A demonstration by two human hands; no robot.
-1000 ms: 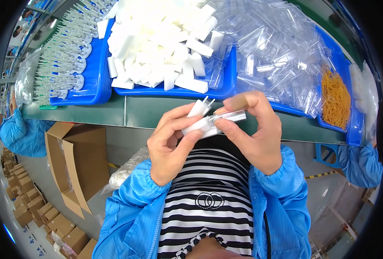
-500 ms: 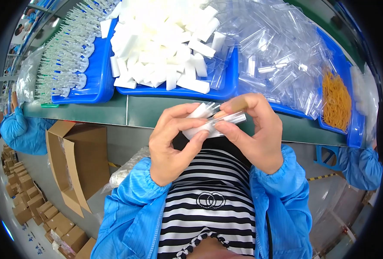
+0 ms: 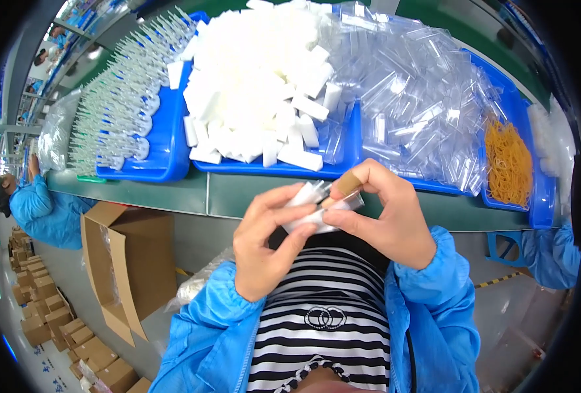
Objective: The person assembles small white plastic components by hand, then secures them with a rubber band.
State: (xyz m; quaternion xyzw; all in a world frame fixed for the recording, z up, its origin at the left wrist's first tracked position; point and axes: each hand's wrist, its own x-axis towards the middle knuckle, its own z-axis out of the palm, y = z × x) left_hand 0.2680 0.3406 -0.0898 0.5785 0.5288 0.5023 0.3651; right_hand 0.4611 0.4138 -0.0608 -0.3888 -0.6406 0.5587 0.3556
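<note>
My left hand [image 3: 264,245] and my right hand [image 3: 385,216] meet in front of my chest, just below the green bench edge. Together they grip a small clear plastic sleeve [image 3: 322,211] with a white foam block inside it; the fingers hide much of it. My right thumb and forefinger pinch its right end. My left fingers wrap its left end from below. Behind the hands, a blue tray [image 3: 264,169] holds a heap of white foam blocks [image 3: 257,85].
A blue tray at left holds rows of white plastic forks [image 3: 116,111]. Clear sleeves [image 3: 415,98] fill a blue tray at right, next to orange rubber bands [image 3: 508,160]. An open cardboard box [image 3: 130,262] stands on the floor at left. Other workers in blue sit at both sides.
The sleeve and foam block have sunk deeper between my fingers, and both hands have closed tighter around them. The hands stay in the same place.
</note>
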